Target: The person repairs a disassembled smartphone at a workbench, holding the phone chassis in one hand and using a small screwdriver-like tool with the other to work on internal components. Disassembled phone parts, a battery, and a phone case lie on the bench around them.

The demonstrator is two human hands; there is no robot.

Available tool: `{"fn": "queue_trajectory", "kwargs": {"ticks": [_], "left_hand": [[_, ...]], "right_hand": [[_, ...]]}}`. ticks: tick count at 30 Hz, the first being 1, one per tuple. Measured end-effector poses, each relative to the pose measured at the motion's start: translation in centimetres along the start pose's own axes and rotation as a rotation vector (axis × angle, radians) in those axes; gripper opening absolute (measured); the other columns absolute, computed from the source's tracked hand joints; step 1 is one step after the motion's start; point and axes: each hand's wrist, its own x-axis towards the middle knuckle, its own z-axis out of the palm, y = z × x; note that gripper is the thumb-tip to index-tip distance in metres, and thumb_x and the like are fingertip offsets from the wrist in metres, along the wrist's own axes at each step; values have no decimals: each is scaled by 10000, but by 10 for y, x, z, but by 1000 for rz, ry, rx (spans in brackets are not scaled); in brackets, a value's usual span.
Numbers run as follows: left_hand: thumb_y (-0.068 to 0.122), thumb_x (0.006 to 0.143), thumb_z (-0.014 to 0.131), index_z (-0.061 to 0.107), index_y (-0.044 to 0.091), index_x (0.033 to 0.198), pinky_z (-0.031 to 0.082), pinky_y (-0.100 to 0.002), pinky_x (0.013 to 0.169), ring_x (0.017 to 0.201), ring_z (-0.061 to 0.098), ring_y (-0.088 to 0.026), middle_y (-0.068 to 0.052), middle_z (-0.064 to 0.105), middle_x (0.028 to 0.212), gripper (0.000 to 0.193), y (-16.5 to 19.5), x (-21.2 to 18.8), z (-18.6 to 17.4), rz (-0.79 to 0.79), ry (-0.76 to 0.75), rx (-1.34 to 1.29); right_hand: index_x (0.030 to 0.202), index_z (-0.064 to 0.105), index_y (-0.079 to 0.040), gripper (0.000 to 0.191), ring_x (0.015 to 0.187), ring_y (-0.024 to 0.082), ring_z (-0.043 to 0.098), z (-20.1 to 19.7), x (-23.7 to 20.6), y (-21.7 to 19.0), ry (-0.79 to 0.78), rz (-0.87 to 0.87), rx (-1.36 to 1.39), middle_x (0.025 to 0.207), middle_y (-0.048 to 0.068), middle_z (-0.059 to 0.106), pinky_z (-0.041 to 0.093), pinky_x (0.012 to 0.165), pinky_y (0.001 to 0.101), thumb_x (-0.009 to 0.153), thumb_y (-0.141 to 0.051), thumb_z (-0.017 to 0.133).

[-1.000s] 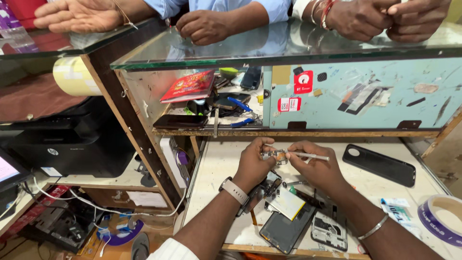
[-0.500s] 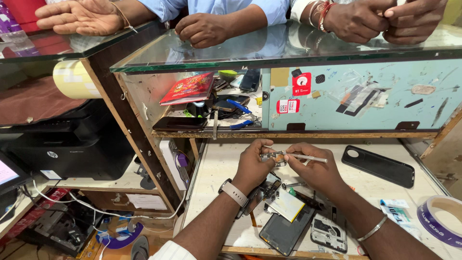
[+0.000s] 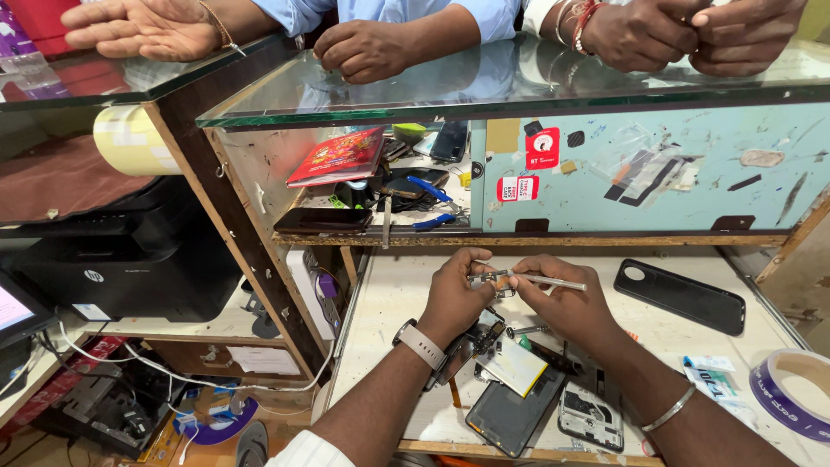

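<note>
Left hand (image 3: 454, 298) pinches small metal part (image 3: 486, 280) | right hand (image 3: 566, 303) grips tweezers (image 3: 545, 278) | red square sticker (image 3: 542, 148) on blue panel (image 3: 657, 173)

You've got two red-and-white square stickers (image 3: 542, 148) on the pale blue panel, far centre | flat red packet (image 3: 338, 156) tilted on the shelf left of them | small white-blue sachet (image 3: 707, 370) near right on the bench | lit screen corner (image 3: 12, 309) at far left edge
</note>
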Motion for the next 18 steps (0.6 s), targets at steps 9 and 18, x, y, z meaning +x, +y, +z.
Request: {"fn": "queue_trajectory", "kwargs": {"ticks": [9, 18], "left_hand": [[-23, 849, 685, 573, 4, 1264, 628, -257, 722, 877, 724, -118, -84, 731, 1032, 432, 3, -2, -2, 23, 5, 35], [-25, 846, 687, 571, 8, 1275, 632, -256, 721, 876, 737, -130, -97, 729, 1058, 446, 8, -2, -2, -3, -3, 71]], "right_hand": [[1059, 768, -75, 214, 487, 24, 490, -1, -4, -13, -5, 51, 18, 753, 7, 733, 372, 418, 233, 874, -180, 759], [1048, 769, -70, 213, 460, 21, 472, 0, -4, -13, 2, 88, 41, 777, 2, 740, 353, 392, 232, 863, -175, 764]]}}
